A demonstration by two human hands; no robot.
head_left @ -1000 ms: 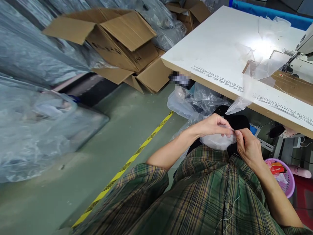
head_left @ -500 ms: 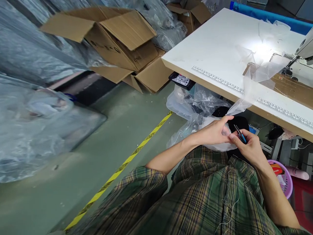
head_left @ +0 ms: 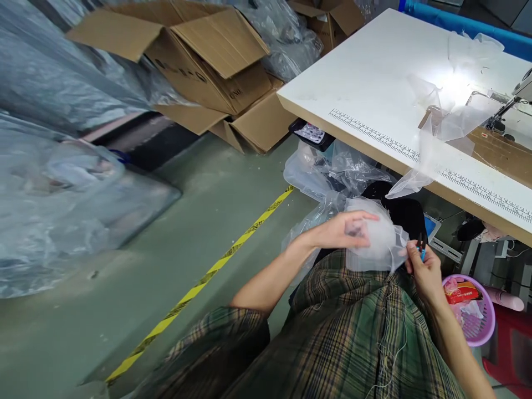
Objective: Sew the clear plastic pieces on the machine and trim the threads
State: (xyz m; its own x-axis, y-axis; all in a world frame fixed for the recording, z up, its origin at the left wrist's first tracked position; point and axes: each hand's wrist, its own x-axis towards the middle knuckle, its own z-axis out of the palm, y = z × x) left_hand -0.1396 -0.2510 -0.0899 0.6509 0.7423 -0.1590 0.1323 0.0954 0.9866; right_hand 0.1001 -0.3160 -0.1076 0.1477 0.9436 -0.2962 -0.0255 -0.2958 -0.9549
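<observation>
A bundle of sheer white fabric (head_left: 376, 244) lies over my lap. My left hand (head_left: 347, 230) rests at its left side, fingers stretched and apart, with some of the cloth showing between them. My right hand (head_left: 426, 271) is closed around small blue-handled thread snips (head_left: 423, 253), their dark blades pointing up. Its thumb and fingertips also pinch the right edge of the bundle. Another strip of sheer fabric (head_left: 424, 152) hangs over the table's front edge, apart from both hands.
The white sewing table (head_left: 366, 72) carries printed rulers and a sewing machine (head_left: 521, 88) at right. Below are a black tray (head_left: 311, 134) and plastic bags (head_left: 307, 172). A purple basket (head_left: 490, 321) stands at right. Cardboard boxes (head_left: 216, 72) and a yellow tape line (head_left: 208, 282) are at left.
My left hand has moved left and down, away from the hanging strip, and its fingers have spread. My right hand has shifted slightly right and down with the snips. More of the fabric bundle shows.
</observation>
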